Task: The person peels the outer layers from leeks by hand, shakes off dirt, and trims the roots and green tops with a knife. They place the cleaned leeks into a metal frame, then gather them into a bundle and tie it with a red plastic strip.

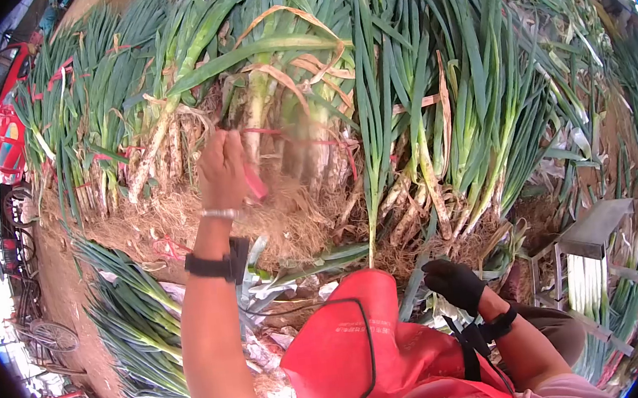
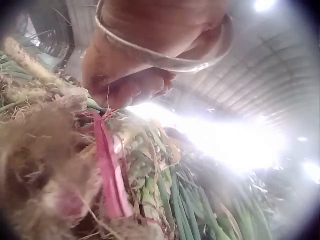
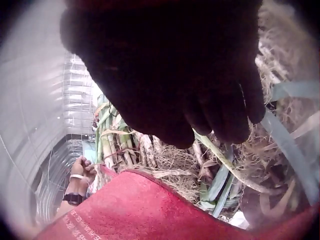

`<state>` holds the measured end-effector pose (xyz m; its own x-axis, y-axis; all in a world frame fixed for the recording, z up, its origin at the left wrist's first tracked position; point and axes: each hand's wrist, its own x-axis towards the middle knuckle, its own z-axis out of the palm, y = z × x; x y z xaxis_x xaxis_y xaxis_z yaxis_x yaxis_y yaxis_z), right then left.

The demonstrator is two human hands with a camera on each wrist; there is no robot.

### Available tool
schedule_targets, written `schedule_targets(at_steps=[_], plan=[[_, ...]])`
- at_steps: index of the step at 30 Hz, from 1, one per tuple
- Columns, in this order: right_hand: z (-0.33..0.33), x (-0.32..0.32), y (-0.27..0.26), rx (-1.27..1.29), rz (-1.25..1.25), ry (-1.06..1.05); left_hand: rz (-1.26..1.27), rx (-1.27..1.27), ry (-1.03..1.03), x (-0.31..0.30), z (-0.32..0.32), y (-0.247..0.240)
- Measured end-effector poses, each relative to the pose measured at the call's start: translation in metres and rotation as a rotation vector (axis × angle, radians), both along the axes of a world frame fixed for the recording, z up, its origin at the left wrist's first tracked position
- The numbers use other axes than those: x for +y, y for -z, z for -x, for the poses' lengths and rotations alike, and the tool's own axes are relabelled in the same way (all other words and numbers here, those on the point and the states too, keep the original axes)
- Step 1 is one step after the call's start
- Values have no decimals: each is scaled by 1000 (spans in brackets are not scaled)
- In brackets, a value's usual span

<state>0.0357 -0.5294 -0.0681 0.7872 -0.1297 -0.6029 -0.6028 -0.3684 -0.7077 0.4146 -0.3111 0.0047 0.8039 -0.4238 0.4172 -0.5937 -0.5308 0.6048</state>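
Observation:
The bare left hand (image 1: 221, 170) has curled fingers pinching a pink-red strap (image 1: 255, 181) at a bundle of green onions (image 1: 256, 104) with long roots. In the left wrist view the strap (image 2: 109, 170) hangs below the curled fingers of the left hand (image 2: 145, 65), beside blurred roots (image 2: 45, 150). The right hand (image 1: 454, 284), in a black glove, hovers by the red apron, its fingers loosely bent and holding nothing. From the right wrist, the gloved hand (image 3: 175, 75) appears dark above roots and loose leaves (image 3: 220, 182).
More onion bundles (image 1: 471, 90) stand side by side across the back. Others lie on the ground (image 1: 134, 327) at the lower left. A metal stool (image 1: 598, 228) stands at right. A red apron (image 1: 350, 351) covers the person's lap. A red vehicle (image 1: 2, 139) and bicycles are far left.

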Motion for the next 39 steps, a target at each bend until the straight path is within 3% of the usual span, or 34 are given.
schedule_targets(at_steps=[2, 4, 6, 10, 13, 15, 19, 21, 22, 23, 24, 26, 27, 30, 32, 33, 35, 36, 38, 39], plan=[[-3, -3, -4, -41, 18, 27, -30, 59, 46, -2, 17, -16], [-19, -4, -10, -71, 23, 30, -82, -83, 171, -17, 51, -28], [-55, -4, -27, -273, 81, 22, -68, 174, 288, -31, 78, -36], [-154, 9, -83, -472, -84, 223, 36, 39, 430, -59, 106, -32], [-209, 18, -68, -816, 72, 49, 16, 20, 454, -57, 106, -31], [-236, 23, -62, -1173, -74, -238, 56, -11, 395, -53, 102, -33], [-258, 35, -61, -1024, -232, -190, 181, -49, 380, -43, 80, -34], [-280, 25, -68, -940, -98, -263, 544, 281, 325, -39, 77, -45], [-288, 21, -69, -896, -33, -293, 649, 353, 201, -35, 73, -51], [-295, 18, -70, -959, -175, -193, 750, 420, 79, -27, 66, -57], [-298, 19, -72, -966, -174, -195, 751, 413, 81, -11, 55, -41], [-307, 20, -76, -713, -791, 332, 245, 261, -55, 15, 29, 15], [-315, 19, -80, -683, -854, 331, 249, 260, -55, 15, 28, 23], [-331, 17, -86, -696, -780, 391, 172, 226, -136, 8, 19, 31], [-335, 13, -87, -709, -766, 342, 54, -68, -81, -3, -1, 29], [-337, 13, -90, -700, -722, 303, 54, -71, -81, -6, -14, 31], [-336, 15, -93, -685, -673, 265, -154, -39, 139, -13, -32, 32], [-334, 15, -94, -690, -657, 243, -146, -37, 141, -13, -35, 30], [-330, 14, -93, -694, -646, 230, -472, 13, 181, -12, -40, 21], [-328, 10, -92, -798, -472, 89, -413, -17, 162, -10, -38, 20]])
